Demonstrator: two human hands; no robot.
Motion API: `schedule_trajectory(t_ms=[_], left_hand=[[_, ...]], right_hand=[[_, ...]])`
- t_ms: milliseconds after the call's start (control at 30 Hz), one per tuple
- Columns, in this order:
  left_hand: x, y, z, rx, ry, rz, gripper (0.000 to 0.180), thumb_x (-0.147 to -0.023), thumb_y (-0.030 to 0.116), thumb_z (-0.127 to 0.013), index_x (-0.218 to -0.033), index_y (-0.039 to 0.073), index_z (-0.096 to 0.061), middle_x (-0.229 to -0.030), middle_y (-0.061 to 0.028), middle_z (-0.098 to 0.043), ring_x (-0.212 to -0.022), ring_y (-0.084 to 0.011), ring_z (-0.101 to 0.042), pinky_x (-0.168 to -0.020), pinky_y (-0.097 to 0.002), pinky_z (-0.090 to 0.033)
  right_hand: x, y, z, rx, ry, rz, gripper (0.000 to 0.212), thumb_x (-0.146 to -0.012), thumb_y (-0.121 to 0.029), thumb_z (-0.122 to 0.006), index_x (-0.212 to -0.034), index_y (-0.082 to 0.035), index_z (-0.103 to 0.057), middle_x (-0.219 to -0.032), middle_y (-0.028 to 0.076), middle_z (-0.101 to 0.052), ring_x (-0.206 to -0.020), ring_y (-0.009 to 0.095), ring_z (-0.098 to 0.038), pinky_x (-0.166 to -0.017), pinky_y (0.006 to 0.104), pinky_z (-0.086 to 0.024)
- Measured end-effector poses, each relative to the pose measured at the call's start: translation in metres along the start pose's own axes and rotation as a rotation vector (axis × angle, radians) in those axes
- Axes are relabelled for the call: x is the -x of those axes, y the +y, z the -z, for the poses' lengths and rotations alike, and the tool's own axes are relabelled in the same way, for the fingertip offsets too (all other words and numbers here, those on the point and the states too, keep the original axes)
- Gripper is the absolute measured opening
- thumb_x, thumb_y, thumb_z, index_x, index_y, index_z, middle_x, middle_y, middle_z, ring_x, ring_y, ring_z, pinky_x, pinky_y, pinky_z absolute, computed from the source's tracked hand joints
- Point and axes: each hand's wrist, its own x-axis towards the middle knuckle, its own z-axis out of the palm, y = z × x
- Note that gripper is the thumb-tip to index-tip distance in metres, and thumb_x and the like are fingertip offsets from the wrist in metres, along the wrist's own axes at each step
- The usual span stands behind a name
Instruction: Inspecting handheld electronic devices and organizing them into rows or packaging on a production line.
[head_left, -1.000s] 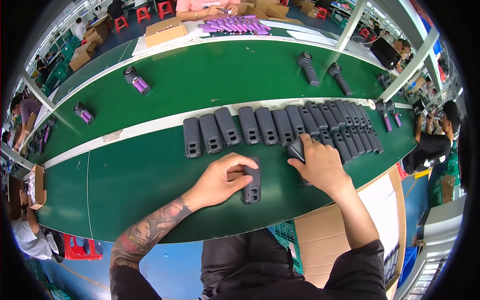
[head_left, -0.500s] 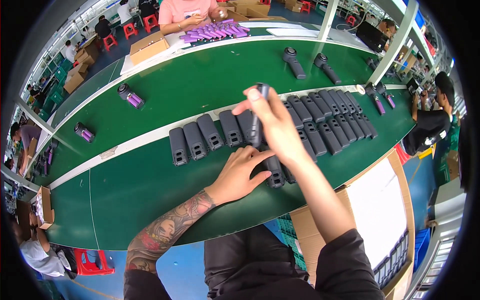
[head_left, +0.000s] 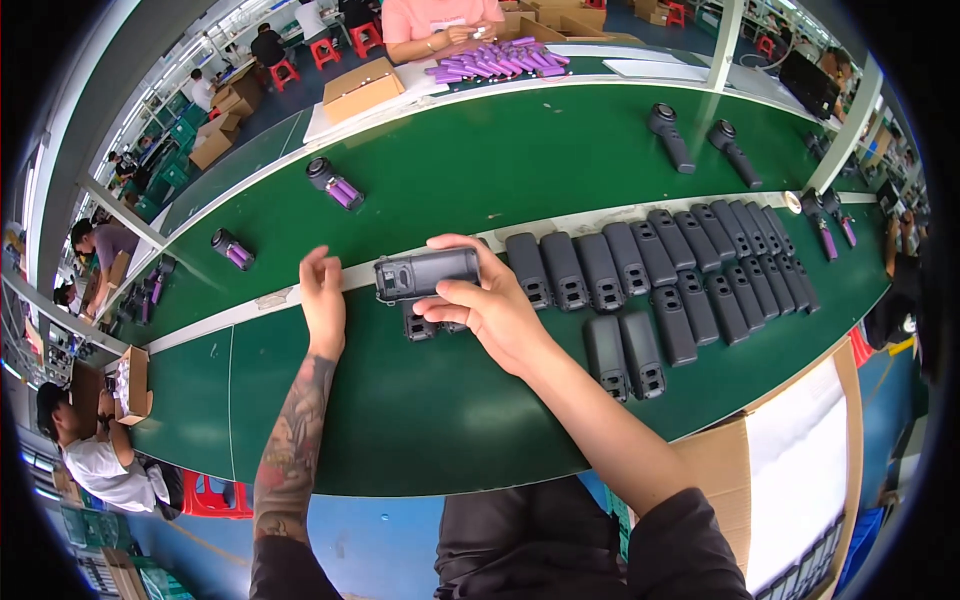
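My right hand grips a dark grey plastic handle housing, held level above the green bench, thumb on the near side and fingers around its right end. My left hand is raised just left of the housing, apart from it, its fingers loosely bent and nothing visible in them. Beneath the held piece, more grey housings lie partly hidden by it and my right hand. To the right, two housings lie nearer to me, in front of long rows of similar housings.
Across the green bench lie device bodies with purple battery cells and grey handled devices. A person opposite handles a pile of purple cells. An open carton stands by my right arm; a white post rises at right.
The view has swung left. My right hand has carried the housing leftward and turned it from upright to level. My left hand has lifted off the housings on the bench and moved left.
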Motion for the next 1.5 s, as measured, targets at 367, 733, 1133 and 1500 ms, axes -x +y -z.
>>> schedule_trajectory(t_ms=[367, 733, 1133, 1500], left_hand=[[-0.163, -0.060, -0.078, -1.051, 0.394, 0.147, 0.070, -0.086, 0.052, -0.067, -0.127, -0.003, -0.053, -0.117, -0.0206, -0.061, -0.103, -0.0336, -0.062, -0.091, -0.0395, -0.047], [-0.166, -0.018, -0.015, -0.087, -0.456, 0.452, 0.045, -0.085, 0.029, -0.062, -0.119, 0.001, -0.054, -0.100, -0.0147, -0.066, -0.080, -0.0211, -0.063, -0.071, -0.0311, -0.050], [0.024, 0.049, -0.031, 0.854, -0.480, 0.389, 0.033, -0.107, 0.029, -0.049, -0.128, 0.004, -0.052, -0.106, -0.0121, -0.066, -0.085, -0.0186, -0.065, -0.078, -0.0315, -0.056], [0.078, 0.088, -0.045, 0.930, -0.406, 0.332, 0.045, -0.109, 0.027, -0.046, -0.147, 0.004, -0.042, -0.129, -0.0114, -0.061, -0.112, -0.0164, -0.061, -0.096, -0.0312, -0.052]], right_hand=[[0.002, 0.013, 0.001, -0.011, -0.062, -0.167, 0.055, -0.091, 0.005, -0.053, -0.145, 0.002, -0.045, -0.130, 0.020, -0.058, -0.109, 0.025, -0.068, -0.092, 0.0298, -0.056], [-0.003, 0.015, 0.008, -0.180, -0.185, -0.176, 0.049, -0.098, -0.011, -0.051, -0.144, 0.005, -0.045, -0.128, 0.017, -0.061, -0.102, 0.020, -0.064, -0.085, 0.0293, -0.051], [0.003, 0.023, 0.006, 0.501, 0.055, 0.201, 0.049, -0.095, -0.011, -0.059, -0.142, -0.001, -0.046, -0.120, 0.015, -0.065, -0.090, 0.020, -0.064, -0.078, 0.0305, -0.051], [0.005, 0.036, -0.009, 1.242, 0.165, 0.758, 0.044, -0.084, -0.004, -0.072, -0.126, -0.007, -0.059, -0.133, 0.013, -0.064, -0.103, 0.029, -0.071, -0.083, 0.0359, -0.058]])
